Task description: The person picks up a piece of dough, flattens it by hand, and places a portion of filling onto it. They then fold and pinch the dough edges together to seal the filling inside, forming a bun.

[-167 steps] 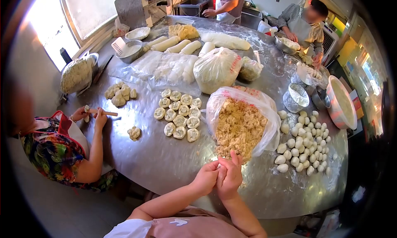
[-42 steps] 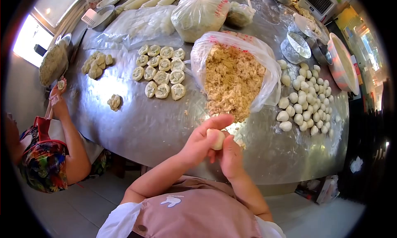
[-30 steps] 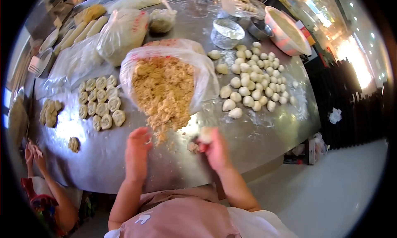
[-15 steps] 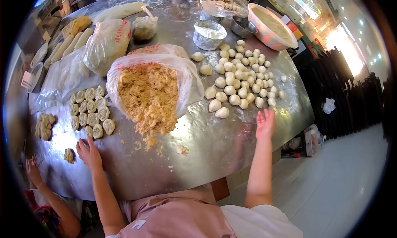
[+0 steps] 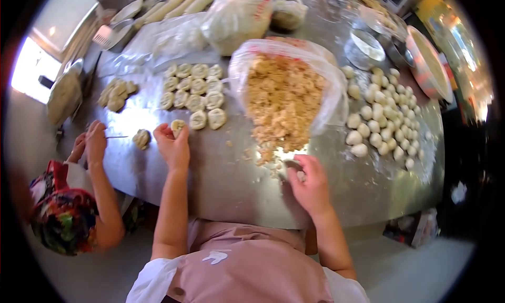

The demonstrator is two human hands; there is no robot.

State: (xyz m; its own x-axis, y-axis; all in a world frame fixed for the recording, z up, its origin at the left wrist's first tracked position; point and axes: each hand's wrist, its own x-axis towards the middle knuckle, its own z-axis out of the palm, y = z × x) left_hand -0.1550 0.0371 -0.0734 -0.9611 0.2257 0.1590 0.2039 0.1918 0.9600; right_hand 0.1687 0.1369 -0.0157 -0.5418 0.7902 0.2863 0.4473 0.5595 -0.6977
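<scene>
My left hand (image 5: 174, 145) has its fingers closed around a small dough piece (image 5: 178, 127), just below the rows of round dough pieces (image 5: 198, 86). My right hand (image 5: 309, 182) is low over the table, thumb and fingers apart, beside a small crumb lump (image 5: 301, 176); whether it touches the lump is unclear. Between and above my hands, an open plastic bag (image 5: 336, 95) holds crumbly brown filling (image 5: 286, 92) that spills onto the metal table. Smooth white dough balls (image 5: 386, 113) lie in a cluster to the right.
At the left, a co-worker's hands (image 5: 94, 142) hold a thin tool near a single dough piece (image 5: 141, 139). Further back are a tied plastic bag (image 5: 236, 21), dough rolls (image 5: 171, 7), a floury metal bowl (image 5: 364, 49) and a large pink basin (image 5: 428, 66).
The view has swung left. My left hand has taken hold of a dough piece. My right hand has come from beside the dough balls to the table below the spilled filling.
</scene>
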